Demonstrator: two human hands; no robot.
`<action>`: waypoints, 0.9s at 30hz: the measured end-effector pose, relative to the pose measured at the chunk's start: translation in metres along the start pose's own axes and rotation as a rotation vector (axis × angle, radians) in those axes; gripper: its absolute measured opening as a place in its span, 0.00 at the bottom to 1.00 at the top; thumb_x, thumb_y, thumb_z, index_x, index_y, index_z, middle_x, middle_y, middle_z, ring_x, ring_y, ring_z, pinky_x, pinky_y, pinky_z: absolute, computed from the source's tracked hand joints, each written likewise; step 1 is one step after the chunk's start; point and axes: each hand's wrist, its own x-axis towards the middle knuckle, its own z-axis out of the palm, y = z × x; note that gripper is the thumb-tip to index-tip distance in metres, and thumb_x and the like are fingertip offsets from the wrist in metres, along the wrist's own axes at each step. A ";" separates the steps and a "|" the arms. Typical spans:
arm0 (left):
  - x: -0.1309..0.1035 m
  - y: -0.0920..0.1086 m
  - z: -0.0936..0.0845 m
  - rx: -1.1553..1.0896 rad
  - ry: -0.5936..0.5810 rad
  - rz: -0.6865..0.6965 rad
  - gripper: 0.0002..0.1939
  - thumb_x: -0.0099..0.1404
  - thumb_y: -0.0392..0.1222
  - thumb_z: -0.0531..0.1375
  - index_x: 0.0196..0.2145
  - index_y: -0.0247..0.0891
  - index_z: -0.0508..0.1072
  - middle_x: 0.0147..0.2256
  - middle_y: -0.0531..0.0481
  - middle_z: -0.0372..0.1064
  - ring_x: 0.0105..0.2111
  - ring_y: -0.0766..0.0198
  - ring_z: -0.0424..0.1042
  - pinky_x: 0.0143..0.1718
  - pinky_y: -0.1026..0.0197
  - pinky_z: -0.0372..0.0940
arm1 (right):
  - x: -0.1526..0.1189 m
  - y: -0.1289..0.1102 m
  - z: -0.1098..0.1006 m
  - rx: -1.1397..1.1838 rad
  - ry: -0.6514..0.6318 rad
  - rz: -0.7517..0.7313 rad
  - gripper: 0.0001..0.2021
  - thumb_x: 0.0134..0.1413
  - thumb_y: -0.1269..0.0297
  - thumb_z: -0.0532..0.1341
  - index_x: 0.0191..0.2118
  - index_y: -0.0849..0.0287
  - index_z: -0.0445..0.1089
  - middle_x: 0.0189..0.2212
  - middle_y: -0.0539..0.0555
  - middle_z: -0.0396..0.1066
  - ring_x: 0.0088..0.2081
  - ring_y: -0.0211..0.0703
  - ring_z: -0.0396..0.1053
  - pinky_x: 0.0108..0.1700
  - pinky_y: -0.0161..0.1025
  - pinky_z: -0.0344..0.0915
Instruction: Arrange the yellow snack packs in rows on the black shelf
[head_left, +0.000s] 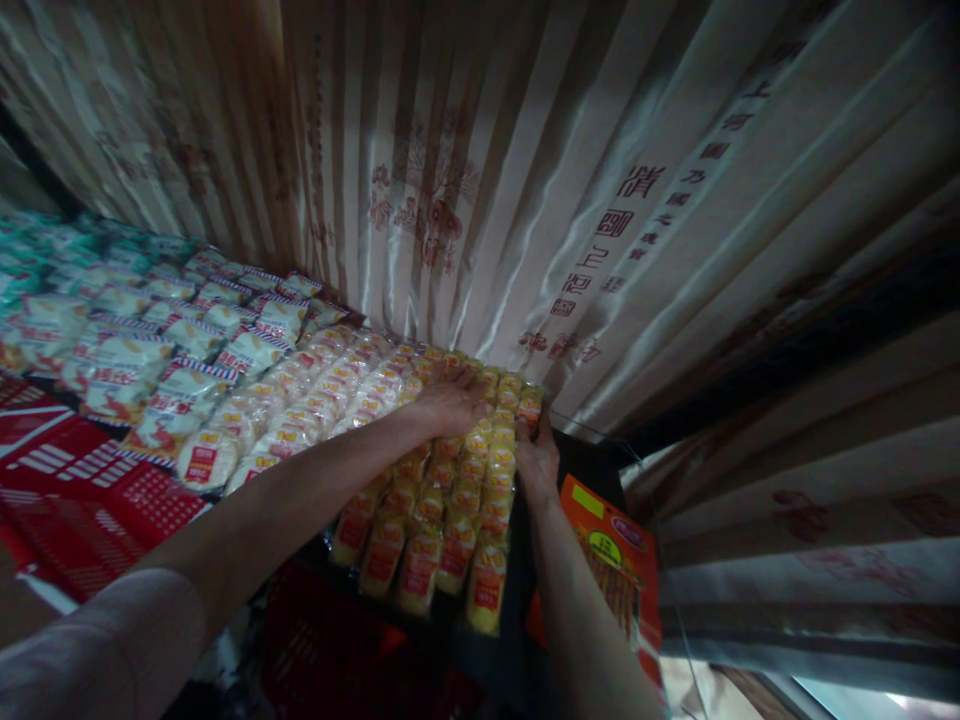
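Rows of small yellow wrapped cakes (459,490), with red and yellow labels, stand packed together on a dark surface. My left hand (452,402) lies on top of the rear rows, palm down and fingers stretched out. At the right rear corner, my right hand (538,462) has its thumb and fingers about an end wrapped cake (529,404), which stays in line with the others. Part of that grip is hidden. Left of the yellow packs run rows of round white wrapped cakes (315,405).
White and blue snack bags (120,355) and green bags (45,255) fill the far left. A red plastic basket (97,490) is at the left front. An orange snack package (611,560) lies beside my right forearm. Behind hangs a pleated, printed curtain (480,180).
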 end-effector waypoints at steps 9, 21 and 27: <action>0.002 -0.004 -0.002 -0.008 -0.026 -0.005 0.26 0.71 0.51 0.45 0.62 0.41 0.59 0.63 0.42 0.53 0.65 0.50 0.48 0.64 0.38 0.38 | -0.007 -0.012 -0.011 0.062 -0.006 0.192 0.34 0.58 0.46 0.44 0.64 0.63 0.55 0.61 0.62 0.58 0.62 0.53 0.55 0.61 0.49 0.53; 0.001 -0.004 -0.006 0.005 -0.059 -0.022 0.27 0.71 0.52 0.42 0.63 0.43 0.55 0.64 0.43 0.50 0.65 0.51 0.46 0.64 0.40 0.37 | -0.011 0.000 -0.006 -0.046 0.049 0.071 0.31 0.47 0.51 0.55 0.56 0.61 0.64 0.50 0.62 0.70 0.49 0.54 0.69 0.51 0.48 0.63; 0.001 -0.005 -0.005 -0.011 -0.075 -0.050 0.27 0.71 0.53 0.43 0.63 0.43 0.57 0.65 0.42 0.49 0.65 0.47 0.45 0.63 0.38 0.38 | -0.009 0.005 -0.005 -0.051 0.104 0.028 0.29 0.46 0.51 0.55 0.52 0.62 0.67 0.47 0.62 0.73 0.46 0.52 0.70 0.49 0.45 0.64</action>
